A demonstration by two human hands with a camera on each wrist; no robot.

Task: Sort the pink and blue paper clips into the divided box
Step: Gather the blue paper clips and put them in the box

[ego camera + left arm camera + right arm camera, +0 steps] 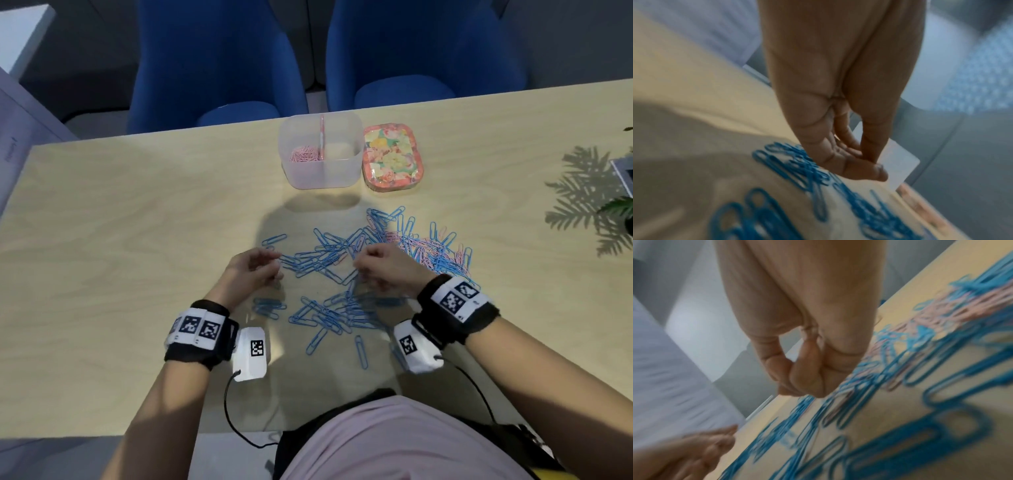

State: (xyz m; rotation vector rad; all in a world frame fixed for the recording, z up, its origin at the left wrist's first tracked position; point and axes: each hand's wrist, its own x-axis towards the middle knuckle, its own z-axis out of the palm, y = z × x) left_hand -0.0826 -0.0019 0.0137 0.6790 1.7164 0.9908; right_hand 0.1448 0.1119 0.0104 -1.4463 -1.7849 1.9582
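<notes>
Both hands' [253, 270] [383, 269] loosely curled grips hover over thin looped blue paper clips [329, 308], contents unclear.

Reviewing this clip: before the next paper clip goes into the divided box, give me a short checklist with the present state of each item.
1. Divided box open, lid set aside to its right: ok.
2. Left compartment holds only pink clips: ok.
3. Right compartment free for blue: ok, it looks empty.
4. Pink clips still mixed in the pile's right part among blue clips: not ok.
5. Left hand holding a clip: cannot tell.
6. Right hand pinching a clip: cannot tell, blurred.
</notes>
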